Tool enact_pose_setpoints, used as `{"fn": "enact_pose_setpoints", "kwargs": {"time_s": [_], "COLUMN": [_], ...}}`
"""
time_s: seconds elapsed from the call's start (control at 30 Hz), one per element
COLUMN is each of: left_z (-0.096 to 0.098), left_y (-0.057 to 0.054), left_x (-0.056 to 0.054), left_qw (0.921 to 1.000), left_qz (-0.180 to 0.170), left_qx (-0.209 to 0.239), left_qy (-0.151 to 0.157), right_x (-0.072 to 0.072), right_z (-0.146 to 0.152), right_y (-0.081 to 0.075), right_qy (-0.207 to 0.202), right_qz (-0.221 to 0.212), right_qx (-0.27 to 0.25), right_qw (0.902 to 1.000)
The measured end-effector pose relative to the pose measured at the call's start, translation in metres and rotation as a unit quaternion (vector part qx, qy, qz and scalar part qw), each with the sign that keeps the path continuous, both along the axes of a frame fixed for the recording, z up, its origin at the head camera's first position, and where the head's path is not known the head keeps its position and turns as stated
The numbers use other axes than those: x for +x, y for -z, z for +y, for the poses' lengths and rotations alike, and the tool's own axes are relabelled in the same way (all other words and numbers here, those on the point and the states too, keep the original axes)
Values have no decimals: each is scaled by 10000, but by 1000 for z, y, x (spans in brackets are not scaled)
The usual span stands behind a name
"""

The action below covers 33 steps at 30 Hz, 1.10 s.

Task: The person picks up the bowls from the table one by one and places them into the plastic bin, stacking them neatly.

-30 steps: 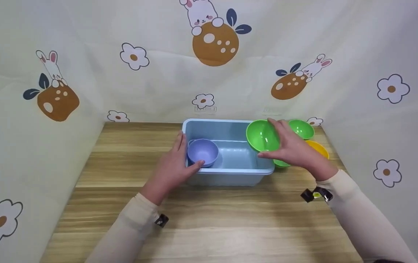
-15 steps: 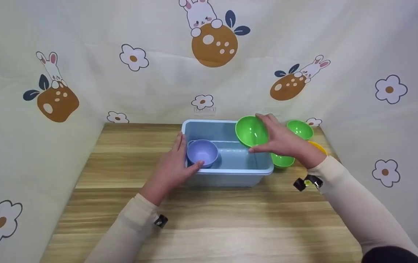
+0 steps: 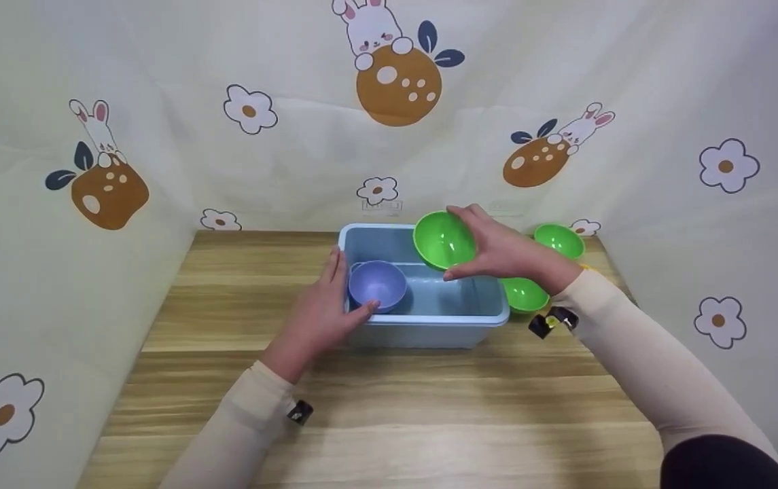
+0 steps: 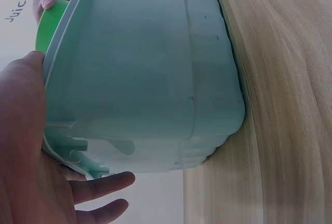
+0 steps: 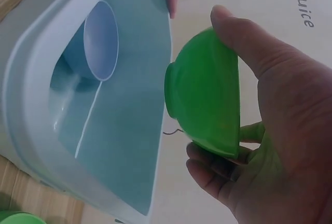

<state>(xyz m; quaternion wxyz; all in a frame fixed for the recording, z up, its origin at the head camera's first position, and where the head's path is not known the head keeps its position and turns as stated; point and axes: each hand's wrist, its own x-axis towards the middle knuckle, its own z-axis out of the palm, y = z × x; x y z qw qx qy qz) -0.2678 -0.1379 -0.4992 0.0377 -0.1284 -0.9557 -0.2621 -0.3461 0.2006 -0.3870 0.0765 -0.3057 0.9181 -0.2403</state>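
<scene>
My right hand [image 3: 494, 244] pinches a green bowl [image 3: 441, 240] by its rim and holds it above the light blue bin [image 3: 429, 319]. The right wrist view shows the thumb on one side of this bowl [image 5: 205, 92] and fingers on the other, its foot facing the bin. My left hand [image 3: 317, 319] grips the bin's near left corner. Its thumb lies over the rim, and two fingers [image 4: 104, 187] stretch out straight along the outside. A purple bowl [image 3: 377, 284] sits inside the bin at the left end, close to my left thumb.
To the right of the bin stand two more green bowls [image 3: 558, 240], one at the back and one against the bin's side. A yellow bowl is mostly hidden by my right sleeve [image 3: 606, 305]. A printed curtain [image 3: 280, 163] closes the wooden table [image 3: 389, 407] at back and sides.
My right hand has carried the green bowl leftward and slightly up, from the bin's right end to over its middle. The left hand stays in place on the bin.
</scene>
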Motion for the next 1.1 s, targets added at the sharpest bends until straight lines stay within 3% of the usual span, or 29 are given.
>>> {"fn": "enact_pose_setpoints", "kwargs": {"time_s": [0.5, 1.1], "left_z": [1, 0], "left_y": [-1, -3], "left_x": [1, 2], "left_qw": [9999, 9999], "left_qz": [66, -54], "left_qx": [-20, -54], "left_qy": [-73, -71], "right_x": [-17, -28], "right_z": [-20, -44], "right_y": [2, 12], "right_qy": [-590, -790], "right_qz": [-24, -120], "right_qx": [164, 359], "right_qw": [9981, 9962]}}
